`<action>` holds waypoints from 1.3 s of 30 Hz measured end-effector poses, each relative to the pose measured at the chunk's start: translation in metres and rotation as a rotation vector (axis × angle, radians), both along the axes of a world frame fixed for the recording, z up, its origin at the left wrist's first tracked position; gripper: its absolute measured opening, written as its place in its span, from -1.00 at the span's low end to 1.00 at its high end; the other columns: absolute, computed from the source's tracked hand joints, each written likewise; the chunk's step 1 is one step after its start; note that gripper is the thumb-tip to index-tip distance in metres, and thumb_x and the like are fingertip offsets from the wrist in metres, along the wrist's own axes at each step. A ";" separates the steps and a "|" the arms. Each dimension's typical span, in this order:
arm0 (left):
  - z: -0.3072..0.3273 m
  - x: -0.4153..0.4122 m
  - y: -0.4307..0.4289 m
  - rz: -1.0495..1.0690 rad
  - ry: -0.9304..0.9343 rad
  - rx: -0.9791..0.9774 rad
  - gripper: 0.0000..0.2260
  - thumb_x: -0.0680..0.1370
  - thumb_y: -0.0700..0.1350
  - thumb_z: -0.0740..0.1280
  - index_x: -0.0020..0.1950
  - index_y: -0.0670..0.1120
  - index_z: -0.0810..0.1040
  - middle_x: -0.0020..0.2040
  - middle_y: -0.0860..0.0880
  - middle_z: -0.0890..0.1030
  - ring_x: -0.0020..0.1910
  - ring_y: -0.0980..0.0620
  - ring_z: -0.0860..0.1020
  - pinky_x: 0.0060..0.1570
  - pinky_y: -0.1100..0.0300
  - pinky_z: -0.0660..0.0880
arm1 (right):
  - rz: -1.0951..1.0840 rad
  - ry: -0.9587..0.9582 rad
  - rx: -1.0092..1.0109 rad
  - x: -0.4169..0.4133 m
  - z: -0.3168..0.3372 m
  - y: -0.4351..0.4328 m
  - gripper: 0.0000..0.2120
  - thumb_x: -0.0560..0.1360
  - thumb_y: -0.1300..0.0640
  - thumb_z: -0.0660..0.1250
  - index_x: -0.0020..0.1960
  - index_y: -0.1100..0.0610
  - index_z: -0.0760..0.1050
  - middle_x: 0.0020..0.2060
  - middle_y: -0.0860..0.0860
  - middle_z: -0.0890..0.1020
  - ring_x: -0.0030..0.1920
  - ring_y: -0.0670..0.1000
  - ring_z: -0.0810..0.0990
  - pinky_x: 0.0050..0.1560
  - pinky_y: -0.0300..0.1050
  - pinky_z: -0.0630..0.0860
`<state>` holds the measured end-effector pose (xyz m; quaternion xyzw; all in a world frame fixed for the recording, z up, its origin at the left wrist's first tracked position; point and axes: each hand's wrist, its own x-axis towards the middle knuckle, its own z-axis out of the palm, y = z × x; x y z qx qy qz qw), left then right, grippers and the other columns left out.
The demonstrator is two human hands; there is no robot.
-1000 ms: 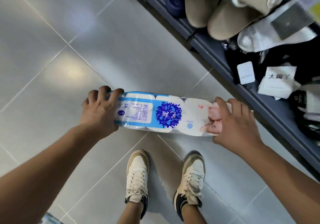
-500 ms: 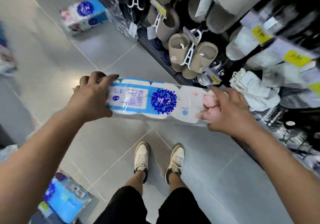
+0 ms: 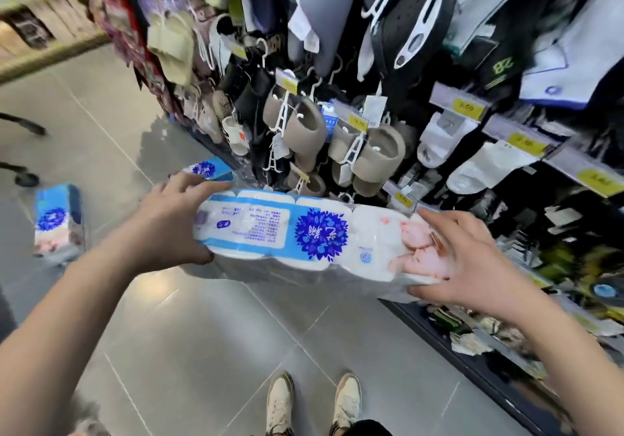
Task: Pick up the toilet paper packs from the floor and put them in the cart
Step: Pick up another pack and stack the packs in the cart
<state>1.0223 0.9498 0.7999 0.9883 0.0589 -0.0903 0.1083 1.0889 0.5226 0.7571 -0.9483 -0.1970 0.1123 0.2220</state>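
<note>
Pale sneakers (image 3: 314, 398) are standing on the grey tile floor (image 3: 202, 334). Above them a toilet paper pack (image 3: 304, 233) is hanging in the air: clear-wrapped white rolls with a blue label, a dark blue flower emblem and pink print at one end. Its long axis is running left to right, the pink end rightward and slightly lower. The left hand (image 3: 169, 222) is clasping the blue end and the right hand (image 3: 472, 260) is curling round the pink end. Beyond, another pack (image 3: 57, 219) is lying on the floor at left, and a third pack (image 3: 209, 169) is lying beside the hanging slippers (image 3: 371, 151).
</note>
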 end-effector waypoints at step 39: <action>0.047 0.101 -0.318 -1.305 -0.074 -0.228 0.03 0.02 0.06 0.53 0.49 0.28 0.27 0.29 0.08 0.33 0.25 -0.07 0.38 0.28 0.02 0.40 | -1.265 -0.131 -0.156 -0.364 0.092 -0.072 0.17 0.06 -0.42 0.55 0.56 -0.23 0.13 0.34 -0.13 0.26 0.33 -0.17 0.22 0.33 -0.22 0.28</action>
